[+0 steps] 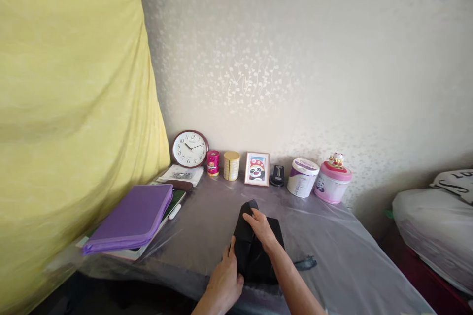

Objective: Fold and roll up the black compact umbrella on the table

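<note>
A black, flat-sided item with folded flaps [258, 262] lies near the front edge of the covered table [201, 226]. It could be a folded bag or a sheet of fabric; its exact kind is unclear. My left hand [226, 275] grips its lower left edge, thumb and fingers closed around the side. Higher up, my right hand [260, 229] is closed on the raised left flap, its forearm crossing over the right part. To the right of it, close to my right forearm, lies a small dark bluish crumpled strip [305, 263].
At the left sit a purple zip folder [131, 216] and a white marker [175, 211]. Along the wall stand a clock [190, 148], pink tin [213, 163], yellow tin [231, 166], panda picture frame [257, 169], black stapler-like object [277, 175], white tub [302, 178] and pink tub [332, 183].
</note>
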`<state>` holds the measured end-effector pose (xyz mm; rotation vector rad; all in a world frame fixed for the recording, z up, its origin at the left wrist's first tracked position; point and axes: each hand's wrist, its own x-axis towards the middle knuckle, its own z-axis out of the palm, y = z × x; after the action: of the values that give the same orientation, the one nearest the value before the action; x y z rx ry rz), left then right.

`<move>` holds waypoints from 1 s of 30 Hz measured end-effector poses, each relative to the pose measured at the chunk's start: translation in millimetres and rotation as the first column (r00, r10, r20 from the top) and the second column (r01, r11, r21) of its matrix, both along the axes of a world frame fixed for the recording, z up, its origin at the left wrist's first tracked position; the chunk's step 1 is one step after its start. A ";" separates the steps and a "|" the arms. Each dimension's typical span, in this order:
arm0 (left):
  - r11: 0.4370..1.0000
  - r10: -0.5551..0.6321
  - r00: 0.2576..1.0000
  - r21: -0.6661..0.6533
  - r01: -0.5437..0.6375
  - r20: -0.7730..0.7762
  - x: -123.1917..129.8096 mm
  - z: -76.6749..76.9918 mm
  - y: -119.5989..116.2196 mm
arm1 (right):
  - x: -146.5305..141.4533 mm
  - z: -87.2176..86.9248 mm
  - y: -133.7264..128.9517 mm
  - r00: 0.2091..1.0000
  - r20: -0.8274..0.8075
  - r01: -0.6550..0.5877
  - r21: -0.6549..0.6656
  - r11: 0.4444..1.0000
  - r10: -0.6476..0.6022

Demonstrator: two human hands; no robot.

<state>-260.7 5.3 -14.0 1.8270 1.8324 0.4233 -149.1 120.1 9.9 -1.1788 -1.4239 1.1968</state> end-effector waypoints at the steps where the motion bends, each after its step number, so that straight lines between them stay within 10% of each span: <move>1: 1.000 -0.014 1.000 0.007 0.014 0.000 -0.6 0.4 0.0 | -3.7 -4.1 3.0 1.000 0.017 -0.009 0.009 1.000 0.008; 11: 0.999 -0.041 0.993 0.013 0.043 -0.107 -5.5 2.0 -4.2 | -13.3 -19.1 12.8 0.859 0.511 -0.020 0.059 0.998 -0.013; 16: 1.000 -0.004 0.975 0.030 0.011 -0.220 -14.4 9.4 -17.3 | -16.2 -10.2 4.9 0.874 0.470 -0.149 0.012 0.989 0.126; 21: 0.949 0.085 0.947 0.315 0.018 -0.309 -10.7 17.6 -19.2 | -18.6 -8.3 -3.2 0.864 0.473 -0.249 0.107 0.963 0.171; 30: 0.924 -0.080 0.963 0.345 0.168 -0.256 3.2 -32.7 3.8 | -11.1 -16.1 -20.3 0.816 0.578 -0.290 0.393 0.873 0.011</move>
<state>-257.5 9.1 -46.7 2.3214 1.8714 0.5465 -160.2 99.8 -6.2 -1.1202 -2.1481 0.5427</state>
